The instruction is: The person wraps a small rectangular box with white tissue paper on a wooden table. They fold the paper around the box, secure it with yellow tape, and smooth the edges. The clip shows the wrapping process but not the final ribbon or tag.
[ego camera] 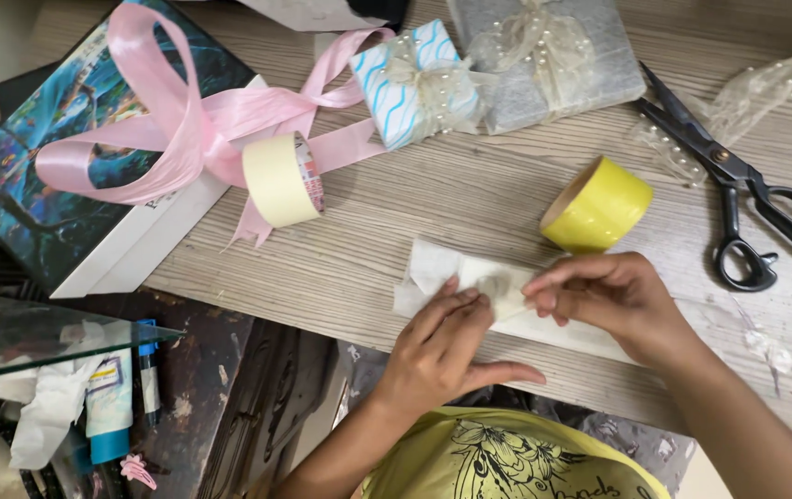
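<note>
From the head view, both hands are working at the near edge of the table (470, 199), where a white fabric strip (470, 277) is lying flat. The left hand (438, 356) is pressing its fingertips (470, 298) down on the strip, thumb stretched out to the side, not closed around anything. The right hand (604, 296) is pinching the strip between thumb and fingers.

Free room is lying mostly between the strip and the gifts at the far side. A yellow tape roll (597, 205) is standing just beyond the right hand; black scissors (738, 189), blades slightly parted, are lying well to the right. A cream tape roll (282, 179) is sitting to the left, touching a pink ribbon (183, 129) looped over a dark painted box (73, 199).

A small white box with blue wavy lines (410, 83) and a grey box (553, 55), both tied with pearl-dotted bows, are sitting side by side at the far edge.

The table is pale wood grain. Lower left, a glass shelf (36, 337) is holding tubes (109, 397) and crumpled tissue (49, 407).
</note>
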